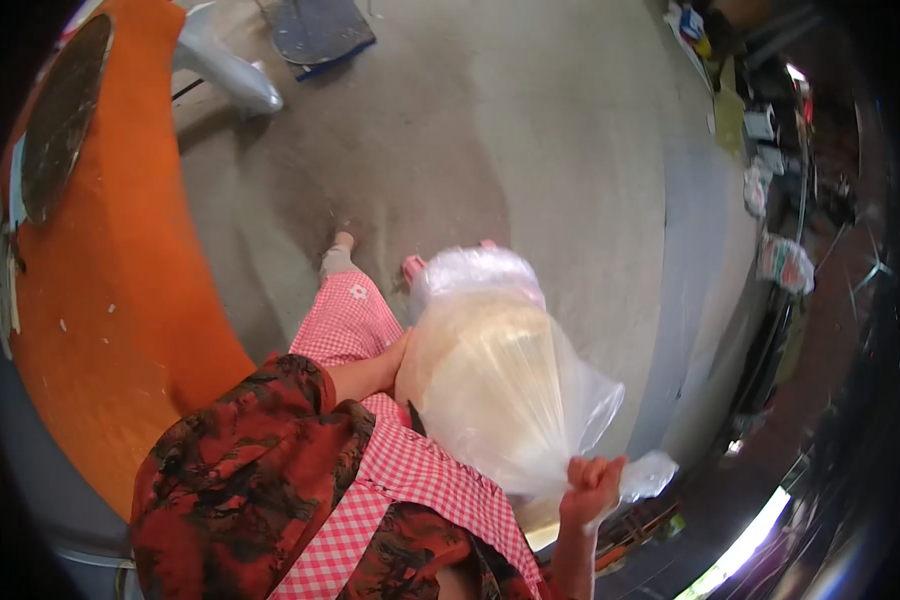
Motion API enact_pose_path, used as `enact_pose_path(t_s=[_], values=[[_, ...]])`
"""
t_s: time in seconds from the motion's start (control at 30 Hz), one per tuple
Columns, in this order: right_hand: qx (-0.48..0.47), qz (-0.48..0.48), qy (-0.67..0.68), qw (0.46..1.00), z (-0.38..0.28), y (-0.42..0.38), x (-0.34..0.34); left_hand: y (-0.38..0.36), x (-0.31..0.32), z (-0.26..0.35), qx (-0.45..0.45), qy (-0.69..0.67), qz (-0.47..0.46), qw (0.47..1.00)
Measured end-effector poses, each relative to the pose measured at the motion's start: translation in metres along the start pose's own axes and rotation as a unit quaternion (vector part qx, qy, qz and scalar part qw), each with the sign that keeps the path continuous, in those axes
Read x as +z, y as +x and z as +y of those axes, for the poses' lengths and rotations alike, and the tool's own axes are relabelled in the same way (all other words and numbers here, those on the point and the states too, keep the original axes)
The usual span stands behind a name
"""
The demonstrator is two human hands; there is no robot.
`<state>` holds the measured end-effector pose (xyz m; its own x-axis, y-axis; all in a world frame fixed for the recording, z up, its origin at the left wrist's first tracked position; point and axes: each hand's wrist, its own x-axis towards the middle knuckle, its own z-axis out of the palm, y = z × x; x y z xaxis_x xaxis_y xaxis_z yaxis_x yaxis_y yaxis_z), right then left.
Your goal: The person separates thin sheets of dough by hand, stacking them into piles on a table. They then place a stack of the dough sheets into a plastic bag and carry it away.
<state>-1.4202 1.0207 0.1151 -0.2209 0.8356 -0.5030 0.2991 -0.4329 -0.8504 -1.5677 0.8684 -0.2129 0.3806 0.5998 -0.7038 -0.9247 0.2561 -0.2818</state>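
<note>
A large clear plastic bag (490, 375) with a pale yellowish, rounded load inside is in front of my body. My right hand (592, 485) is closed in a fist around the gathered neck of the bag, and a loose twist of plastic sticks out beyond the fist. Against the near left side of the bag rests my left hand (398, 358); its fingers are hidden behind the bag. Shiny, whitish crumpled plastic (478, 272) shows at the far end of the load. What fills the bag is too blurred by the film to name.
An orange table (120, 300) curves along the left, with a dark oval board (68, 120) on it. A grey stool-like seat (320, 30) and a wrapped plastic bundle (240, 80) stand farther off. Mixed items, including a printed bag (786, 263), line the right side.
</note>
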Motion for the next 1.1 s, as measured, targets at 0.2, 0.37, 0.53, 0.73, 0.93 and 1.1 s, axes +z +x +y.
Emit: enact_pose_path(t_s=[0.2, 0.37, 0.53, 0.73, 0.93, 1.1], values=[[0.000, 0.043, -0.015, 0.999, -0.052, -0.003, 0.081, -0.045, 0.025, 0.100, 0.028, 0.019, -0.052, 0.998], [-0.051, 0.026, 0.028, 0.998, -0.091, 0.031, 0.145, -0.070, 0.025, 0.176, 0.116, 0.015, -0.070, 0.991], [-0.134, -0.068, 0.035, 0.988, -0.132, 0.081, 0.206, -0.103, 0.053, 0.244, 0.253, 0.008, -0.056, 0.966], [-0.221, -0.295, 0.027, 0.929, -0.212, 0.155, 0.295, -0.120, 0.080, 0.332, 0.375, -0.018, -0.140, 0.916], [-0.218, -0.438, 0.024, 0.872, -0.272, 0.234, 0.400, -0.140, 0.084, 0.402, 0.471, -0.042, -0.128, 0.872], [-0.204, -0.543, -0.046, 0.813, -0.321, 0.271, 0.502, -0.139, 0.099, 0.444, 0.523, -0.117, -0.131, 0.834]])
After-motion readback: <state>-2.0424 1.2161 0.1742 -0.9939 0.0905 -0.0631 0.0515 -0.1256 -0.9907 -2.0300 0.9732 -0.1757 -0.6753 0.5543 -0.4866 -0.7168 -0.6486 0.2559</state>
